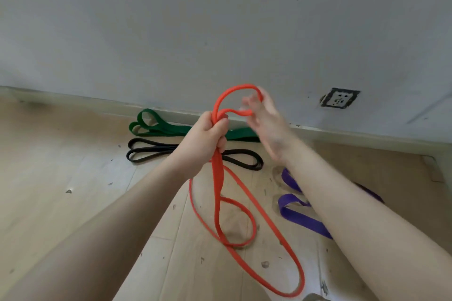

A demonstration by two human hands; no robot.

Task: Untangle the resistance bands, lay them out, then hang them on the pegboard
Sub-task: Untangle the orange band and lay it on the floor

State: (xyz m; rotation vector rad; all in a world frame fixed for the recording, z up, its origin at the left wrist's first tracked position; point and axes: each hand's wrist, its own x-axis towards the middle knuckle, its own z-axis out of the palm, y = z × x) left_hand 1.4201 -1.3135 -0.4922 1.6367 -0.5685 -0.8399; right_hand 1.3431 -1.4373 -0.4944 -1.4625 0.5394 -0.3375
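Two hands raised over pale wood-plank floor (73, 154): left hand (205, 139) fisted around long orange rubber resistance band (217, 178), right hand (266, 124) fingers loosely hooked in its top loop, green band (171, 127), black band (151, 153), purple band (300, 220) flat below grey wall (220, 32).

A domestic or small-gym interior is indicated — a bare room, apparently unfinished or in rough condition. The wall (220, 19) is plain, painted pale grey, with scuffs and dark specks noted. A power socket (340, 98) is set low in it, its surround ragged and its faceplate tilted. A pale skirting board (97, 101) runs along the base of the wall. The floor (61, 154) is laid in light wood-effect planks and is scattered with dust flecks and small debris. Exercise use is suggested by resistance bands laid on the floor — a green band (166, 127), a black band (151, 153) and a purple band (300, 217).
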